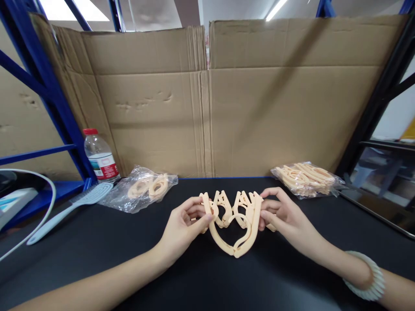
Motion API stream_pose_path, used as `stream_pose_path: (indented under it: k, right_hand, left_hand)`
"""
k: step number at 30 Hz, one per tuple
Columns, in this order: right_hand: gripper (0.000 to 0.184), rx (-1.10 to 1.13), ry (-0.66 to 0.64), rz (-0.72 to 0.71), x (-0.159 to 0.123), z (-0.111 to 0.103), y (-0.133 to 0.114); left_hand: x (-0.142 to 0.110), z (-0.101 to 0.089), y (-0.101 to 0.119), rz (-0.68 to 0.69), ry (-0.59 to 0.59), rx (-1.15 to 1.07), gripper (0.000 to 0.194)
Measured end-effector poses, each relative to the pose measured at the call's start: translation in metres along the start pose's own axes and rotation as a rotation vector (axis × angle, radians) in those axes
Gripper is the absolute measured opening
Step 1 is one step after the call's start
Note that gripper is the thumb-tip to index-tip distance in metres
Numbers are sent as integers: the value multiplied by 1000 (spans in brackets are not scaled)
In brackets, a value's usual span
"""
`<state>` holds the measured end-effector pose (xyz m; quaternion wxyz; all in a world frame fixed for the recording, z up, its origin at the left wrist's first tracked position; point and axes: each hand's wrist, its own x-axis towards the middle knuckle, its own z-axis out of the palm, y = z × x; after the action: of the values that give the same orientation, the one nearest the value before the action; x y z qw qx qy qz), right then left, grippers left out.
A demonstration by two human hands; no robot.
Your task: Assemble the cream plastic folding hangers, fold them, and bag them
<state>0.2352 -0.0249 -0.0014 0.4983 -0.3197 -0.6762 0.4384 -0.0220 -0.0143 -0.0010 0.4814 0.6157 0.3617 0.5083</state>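
Note:
A beige plastic folding hanger is held between my two hands, bent into a V with its joint toward me and a curved hook inside. My left hand pinches its left arm between thumb and fingers. On the opposite arm, my right hand has its thumb and fingers closed. Just behind stand more folded beige hangers, partly covered by the held one. Other beige pieces show beside my fingers on both sides, mostly hidden by the hands.
On the black table, a clear bag with beige pieces lies at left, near a light blue hairbrush and a water bottle. Another packed bag of hangers lies back right. Cardboard walls the rear; a white cable loops left.

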Motion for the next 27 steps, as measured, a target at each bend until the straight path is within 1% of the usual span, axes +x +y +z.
stream_pose_path:
  k: [2,3,5,8,11,13,16,19,23,25,27]
  right_hand:
    - [18,23,7,-2,0,3,0]
    - [16,11,-11,-4,-1,4,0]
    - [10,-60,-95,-8,-2,5,-1]
    - [19,-219,-235,-20,-5,7,-6]
    - [23,-390,-299,-77,-9,8,-15]
    - [27,-446,-342,-92,-11,9,-20]
    - [35,-426,-406,-58,-13,8,-22]
    - [38,-344,-397,0,-13,8,-17]
    - [40,-188,-373,55,-13,10,-11]
    - [41,-142,-388,55,-15,11,-12]
    - [42,-125,-413,54,-17,13,-15]
  left_hand:
    - [0,1,0,15,-2,7,34]
    - [-1,1,1,21,0,8,33]
    - [-1,2,1,32,-1,7,32]
    - [-2,3,1,38,-24,5,31]
    - [-3,3,1,47,-41,14,32]
    - [-3,4,1,55,-39,16,32]
    - [-4,7,3,65,0,-11,31]
    - [-7,10,4,86,30,-32,27]
    - [-13,12,7,155,-38,68,15]
    - [-16,12,7,202,-91,129,9]
    - [-17,12,6,231,-139,167,8]
